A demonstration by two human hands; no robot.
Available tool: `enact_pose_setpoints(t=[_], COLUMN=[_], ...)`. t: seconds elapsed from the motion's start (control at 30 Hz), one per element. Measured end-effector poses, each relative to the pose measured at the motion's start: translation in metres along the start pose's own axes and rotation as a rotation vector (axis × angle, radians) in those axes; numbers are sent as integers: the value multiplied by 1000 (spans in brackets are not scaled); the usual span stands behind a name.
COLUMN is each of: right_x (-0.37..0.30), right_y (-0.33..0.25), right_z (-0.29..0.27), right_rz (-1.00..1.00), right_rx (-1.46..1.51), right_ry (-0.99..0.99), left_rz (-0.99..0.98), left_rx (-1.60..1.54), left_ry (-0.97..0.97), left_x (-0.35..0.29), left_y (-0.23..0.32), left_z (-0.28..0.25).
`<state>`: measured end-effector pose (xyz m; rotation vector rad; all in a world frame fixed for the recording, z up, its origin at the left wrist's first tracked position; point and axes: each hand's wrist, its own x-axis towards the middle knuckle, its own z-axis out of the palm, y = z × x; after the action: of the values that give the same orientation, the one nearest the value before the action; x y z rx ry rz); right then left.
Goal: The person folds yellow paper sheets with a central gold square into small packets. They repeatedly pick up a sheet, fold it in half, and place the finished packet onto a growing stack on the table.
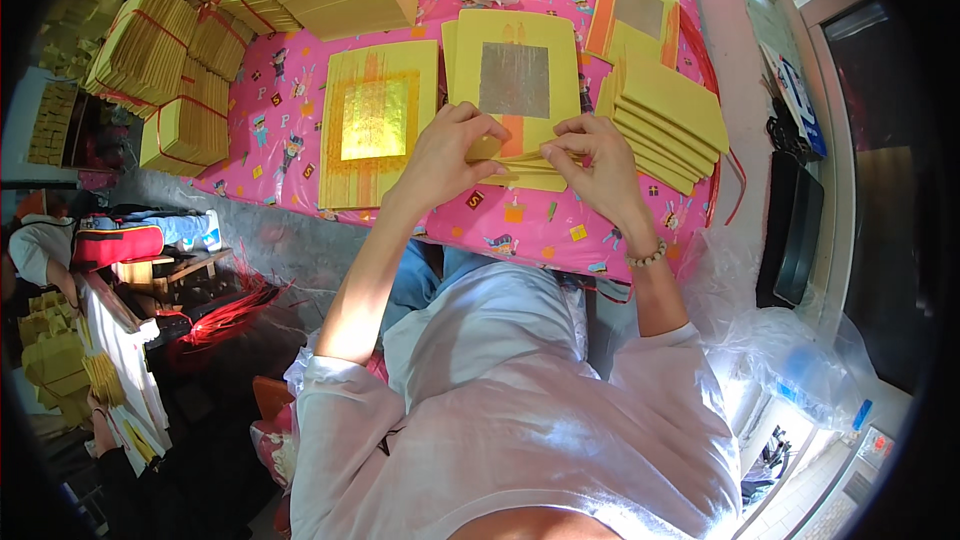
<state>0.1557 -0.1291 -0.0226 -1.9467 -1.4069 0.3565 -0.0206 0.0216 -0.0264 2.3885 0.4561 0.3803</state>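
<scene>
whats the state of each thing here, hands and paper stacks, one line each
left hand: pinching the near edge of the silver-foil stack
right hand: gripping the same stack's near edge
silver-foil stack: flat on the table, foil side up
gold-foil stack: flat, untouched, left of the hands
plain yellow stack: fanned out, right of the hands
tied bundles: bound with red string, piled at far left
pink tablecloth: spread flat under the stacks
</scene>
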Motion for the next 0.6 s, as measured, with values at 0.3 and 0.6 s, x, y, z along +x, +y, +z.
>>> enact_pose_setpoints(t=[0.3, 0.6], right_x=[-1, 5], right_y=[-2, -18], right_z=[1, -3], right_rz=[2, -147], right_rx=[4, -67], right_ry=[14, 147], left_rz=[7, -6], left_rx=[-7, 203], left_ry=[8, 113], left_x=[0, 3], left_y=[-1, 17], left_z=[2, 8])
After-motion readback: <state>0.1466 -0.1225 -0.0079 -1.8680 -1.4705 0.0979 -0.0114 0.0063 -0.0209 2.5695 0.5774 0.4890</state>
